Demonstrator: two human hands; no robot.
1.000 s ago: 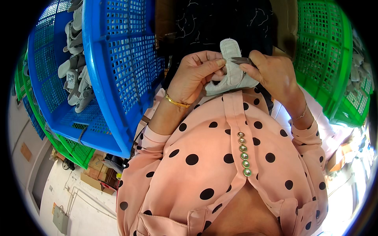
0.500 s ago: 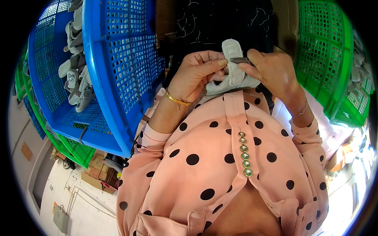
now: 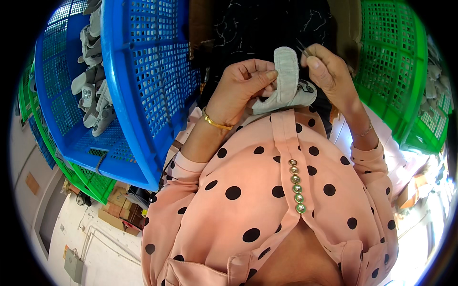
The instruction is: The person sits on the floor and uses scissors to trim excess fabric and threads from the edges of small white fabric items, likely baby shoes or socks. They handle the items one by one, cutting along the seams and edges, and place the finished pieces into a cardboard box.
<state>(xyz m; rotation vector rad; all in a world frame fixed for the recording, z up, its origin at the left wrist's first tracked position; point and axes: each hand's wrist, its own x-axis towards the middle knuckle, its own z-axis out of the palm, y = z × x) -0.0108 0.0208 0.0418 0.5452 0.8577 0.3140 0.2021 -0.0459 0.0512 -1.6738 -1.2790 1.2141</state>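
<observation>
My left hand, with a gold bangle at the wrist, pinches the edge of a light grey shoe upper between thumb and fingers. A rounded, stitched flap of the upper stands up beside my fingertips. The rest of the upper lies against the front of my polka-dot blouse, and a dark round mark shows on its right part. My right hand is closed round small metal thread snips. Their slim blades point up and left, apart from the flap. My palm hides most of the snips' handle.
A blue plastic basket on my left holds several grey shoe uppers. On my right stands a green basket with more grey pieces. Loose thread ends lie on the black cloth ahead. Cardboard boxes sit at the lower left.
My right hand has drawn the snips away from the shoe upper, up and to the right. The flap has turned slightly and now stands more upright. My left hand keeps its pinch.
</observation>
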